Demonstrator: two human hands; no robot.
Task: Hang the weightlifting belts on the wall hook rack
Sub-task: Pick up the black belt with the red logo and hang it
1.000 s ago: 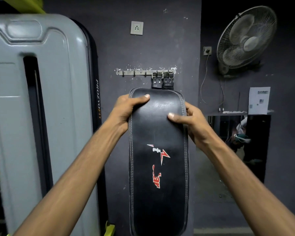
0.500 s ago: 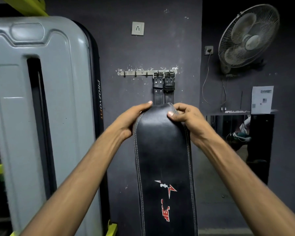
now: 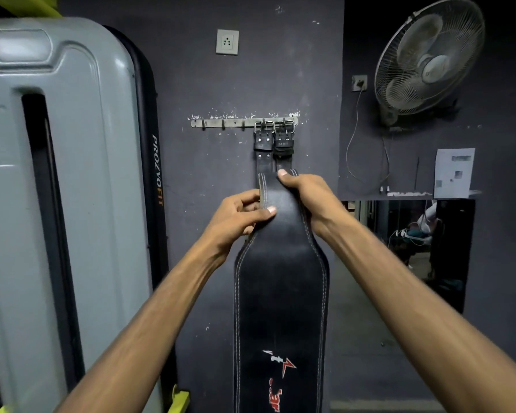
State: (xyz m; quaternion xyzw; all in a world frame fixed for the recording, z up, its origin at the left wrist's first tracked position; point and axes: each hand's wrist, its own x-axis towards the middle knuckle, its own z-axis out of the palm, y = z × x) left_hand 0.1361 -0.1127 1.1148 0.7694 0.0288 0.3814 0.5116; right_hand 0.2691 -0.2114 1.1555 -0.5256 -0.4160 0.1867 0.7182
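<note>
- Black leather belt (image 3: 280,293) hangs flat against the wall, both belts' buckles already on the hook rack (image 3: 221,123) at twelve o'clock.
- Looks stiff and weighty (hold the narrow neck).
- Left hand (image 3: 236,216) and right hand (image 3: 307,193): fingers closed round that neck.

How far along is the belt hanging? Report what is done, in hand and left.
Done: two belts hang by their buckles on the two rightmost hooks of the rack. In hand: the left hand and right hand grip the narrow upper part of the front belt; whether it is one of those two is unclear. Left: three hooks are free; no other belts show.
</note>
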